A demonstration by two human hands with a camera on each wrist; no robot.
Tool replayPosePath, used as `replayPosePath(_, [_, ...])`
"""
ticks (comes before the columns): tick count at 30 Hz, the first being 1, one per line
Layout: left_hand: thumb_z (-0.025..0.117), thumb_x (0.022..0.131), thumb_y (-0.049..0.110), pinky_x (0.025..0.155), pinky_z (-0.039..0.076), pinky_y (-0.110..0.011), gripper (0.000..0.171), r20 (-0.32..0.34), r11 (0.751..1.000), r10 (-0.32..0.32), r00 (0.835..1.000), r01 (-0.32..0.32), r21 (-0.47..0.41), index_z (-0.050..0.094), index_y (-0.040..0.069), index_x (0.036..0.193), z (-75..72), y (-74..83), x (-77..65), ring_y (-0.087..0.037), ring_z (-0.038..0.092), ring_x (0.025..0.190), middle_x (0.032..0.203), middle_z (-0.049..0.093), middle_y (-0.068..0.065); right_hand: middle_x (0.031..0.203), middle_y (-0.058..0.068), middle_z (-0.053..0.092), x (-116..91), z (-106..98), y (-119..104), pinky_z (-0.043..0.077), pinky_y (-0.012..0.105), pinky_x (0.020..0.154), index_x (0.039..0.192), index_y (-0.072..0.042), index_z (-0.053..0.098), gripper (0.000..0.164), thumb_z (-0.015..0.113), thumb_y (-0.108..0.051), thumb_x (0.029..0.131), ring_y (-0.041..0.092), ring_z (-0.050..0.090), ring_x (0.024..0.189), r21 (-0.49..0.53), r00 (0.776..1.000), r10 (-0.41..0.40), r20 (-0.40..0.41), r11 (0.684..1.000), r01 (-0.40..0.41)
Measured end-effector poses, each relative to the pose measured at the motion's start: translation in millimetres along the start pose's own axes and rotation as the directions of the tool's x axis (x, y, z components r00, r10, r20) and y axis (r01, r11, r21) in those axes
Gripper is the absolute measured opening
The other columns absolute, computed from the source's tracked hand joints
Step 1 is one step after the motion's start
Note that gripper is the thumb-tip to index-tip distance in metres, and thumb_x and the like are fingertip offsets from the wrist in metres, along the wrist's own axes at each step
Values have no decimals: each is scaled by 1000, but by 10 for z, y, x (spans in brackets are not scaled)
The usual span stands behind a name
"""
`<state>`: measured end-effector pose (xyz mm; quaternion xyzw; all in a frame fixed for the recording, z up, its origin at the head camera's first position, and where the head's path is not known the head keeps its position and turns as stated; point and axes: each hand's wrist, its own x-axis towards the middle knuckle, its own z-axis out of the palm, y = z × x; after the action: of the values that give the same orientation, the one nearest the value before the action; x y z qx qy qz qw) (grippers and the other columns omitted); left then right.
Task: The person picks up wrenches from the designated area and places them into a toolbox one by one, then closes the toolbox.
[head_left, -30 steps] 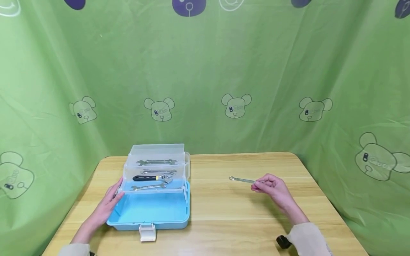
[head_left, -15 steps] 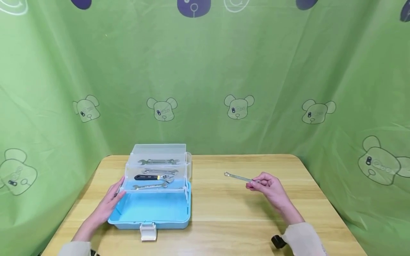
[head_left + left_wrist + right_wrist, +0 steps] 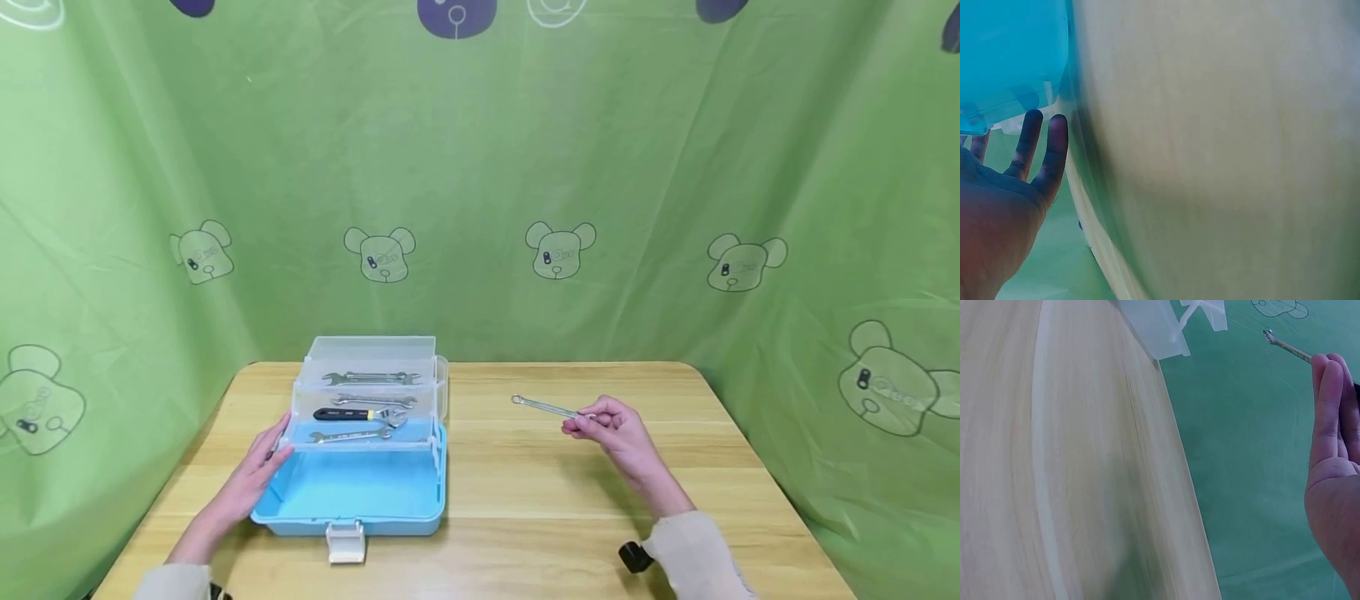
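My right hand pinches a slim silver wrench by one end, held up over the table with its ring end pointing left. The right wrist view shows the same wrench sticking out past the fingertips. A light blue toolbox stands at the left, its clear trays folded out in steps. My left hand rests against the toolbox's left side, fingers extended, thumb by the lowest tray's corner. In the trays lie several silver open-end wrenches and an adjustable wrench with a black handle.
A white latch hangs down at the front of the toolbox. The wooden table extends to the right of it. Green cloth with bear prints hangs behind the table and on both sides.
My right hand has moved left and slightly up with the wrench, nearer to the toolbox. The left hand has stayed at the toolbox's side.
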<state>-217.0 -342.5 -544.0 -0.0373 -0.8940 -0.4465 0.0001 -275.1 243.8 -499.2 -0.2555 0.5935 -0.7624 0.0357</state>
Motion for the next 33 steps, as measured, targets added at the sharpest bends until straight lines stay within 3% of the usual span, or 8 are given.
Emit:
replayPosePath(9, [39,112,42,109,17,-86,67,-4,1000,-3,1000,3,-3,9,22,168,-11,23,0,-62,13,150,169,11,-30,99,4,81,142,91,48,63,30,88,104,-9,68,22,57,10,100,16,79,94,11,1000,8,3,1000,-8])
replayPosePath(22, [39,113,42,111,18,-85,67,0,1000,-12,1000,12,-10,8,24,168,-3,25,-9,-61,13,151,169,11,-30,95,1,81,552,394,200,63,31,89,101,-12,67,16,65,3,99,14,79,91,-15,998,50,-41,999,-51])
replayPosePath(28, [40,112,41,111,17,-84,66,-6,1000,-9,1000,8,-17,9,23,168,2,30,-1,-61,13,151,169,11,-30,92,2,81,777,539,277,63,32,90,99,-7,65,7,68,-1,97,15,79,90,-28,994,78,-81,996,-80])
replayPosePath(33, [38,112,44,112,17,-84,67,-3,1000,-16,1000,16,-14,8,25,168,6,20,-1,-61,13,151,169,10,-30,92,3,80,1003,689,304,63,33,91,100,-3,64,10,73,-4,95,16,79,90,-37,987,119,-109,992,-124])
